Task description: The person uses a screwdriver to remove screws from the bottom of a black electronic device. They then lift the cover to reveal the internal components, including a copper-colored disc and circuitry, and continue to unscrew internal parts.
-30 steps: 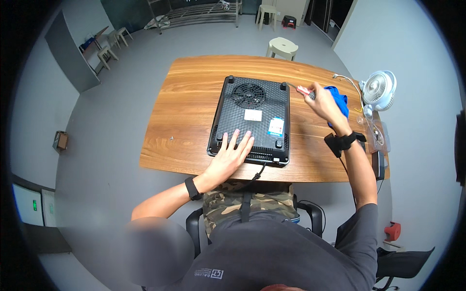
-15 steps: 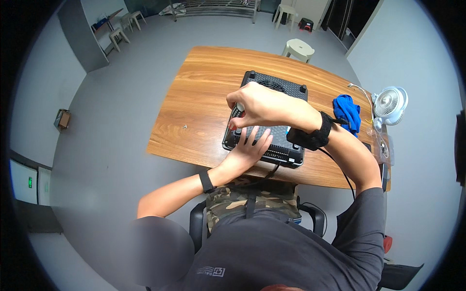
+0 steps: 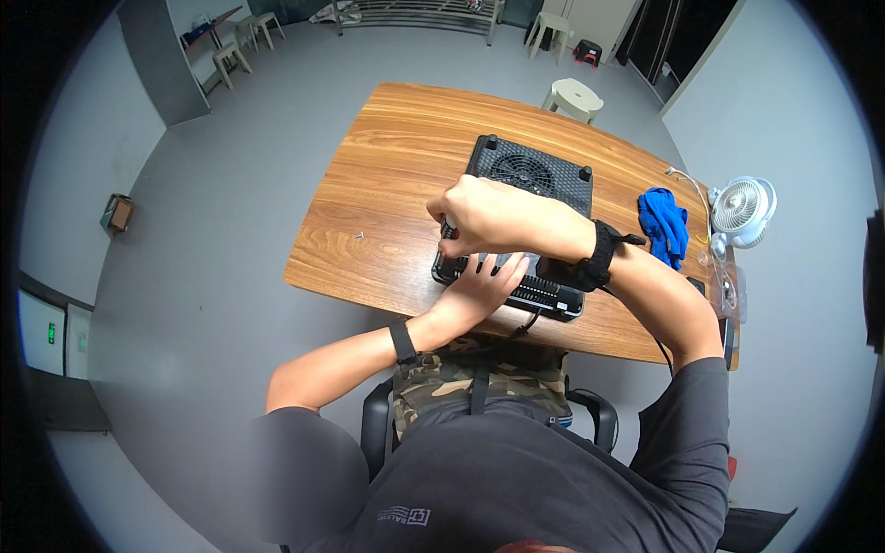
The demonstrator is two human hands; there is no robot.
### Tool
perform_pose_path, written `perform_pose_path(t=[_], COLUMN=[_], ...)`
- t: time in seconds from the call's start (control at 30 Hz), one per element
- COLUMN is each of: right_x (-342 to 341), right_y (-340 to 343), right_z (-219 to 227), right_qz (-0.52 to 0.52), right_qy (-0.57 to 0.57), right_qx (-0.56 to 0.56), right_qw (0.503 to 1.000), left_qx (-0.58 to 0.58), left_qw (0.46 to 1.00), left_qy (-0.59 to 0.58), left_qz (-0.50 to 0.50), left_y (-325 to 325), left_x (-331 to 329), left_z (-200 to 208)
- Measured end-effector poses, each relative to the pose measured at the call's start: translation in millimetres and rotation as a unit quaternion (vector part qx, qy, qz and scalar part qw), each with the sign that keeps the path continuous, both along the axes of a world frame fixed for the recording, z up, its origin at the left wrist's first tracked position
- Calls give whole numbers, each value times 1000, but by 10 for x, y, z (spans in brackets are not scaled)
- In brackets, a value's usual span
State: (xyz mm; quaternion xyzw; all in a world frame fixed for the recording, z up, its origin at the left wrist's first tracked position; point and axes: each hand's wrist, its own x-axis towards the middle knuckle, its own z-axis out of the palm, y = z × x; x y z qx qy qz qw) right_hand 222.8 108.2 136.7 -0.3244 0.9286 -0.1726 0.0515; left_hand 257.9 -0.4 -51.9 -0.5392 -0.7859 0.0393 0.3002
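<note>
A flat black appliance (image 3: 564, 177), by its look an induction cooker lying upside down, rests on the wooden table before me. Its round fan grille and stubby feet face up, and a cord leaves its near side. My right hand (image 3: 479, 219) is closed over the left part of it, gripping what looks like an upright screwdriver (image 3: 449, 228). Only a bit of the dark handle shows; its tip is hidden. Fingers spread, my left hand (image 3: 477, 293) lies on the cooker's near edge. Small screws (image 3: 359, 235) lie to the left on the table.
On the table's right side are a blue cloth (image 3: 663, 226), a white fan (image 3: 742, 210) with its cable, and a clear plastic container (image 3: 729, 290). A cream stool (image 3: 573, 99) stands beyond the far edge. The wooden tabletop (image 3: 341, 184) extends left of the cooker.
My right hand has turned a little around the handle, so less of its red and pale parts shows. My left hand stays on the cooker. The whole view has shifted slightly.
</note>
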Motion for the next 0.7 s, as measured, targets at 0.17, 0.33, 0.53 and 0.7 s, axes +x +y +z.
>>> perform_pose_path(t=[0.17,0.33,0.53,0.7], right_x=[-6,-13,-7,13], right_y=[-89,-270,-453,-520], right_z=[55,167,106,95], right_qz=[1,-10,-39,-90], right_qy=[1,-4,97,67], right_qx=[30,97,189,208], right_qw=[1000,995,976,972], left_qx=[43,37,77,21], left_qw=[999,999,995,993], left_qy=[7,8,-14,-107], left_qz=[-21,-21,-56,-35], left_y=[6,1,-16,-95], left_x=[-11,-9,-26,27], left_z=[57,96,75,23])
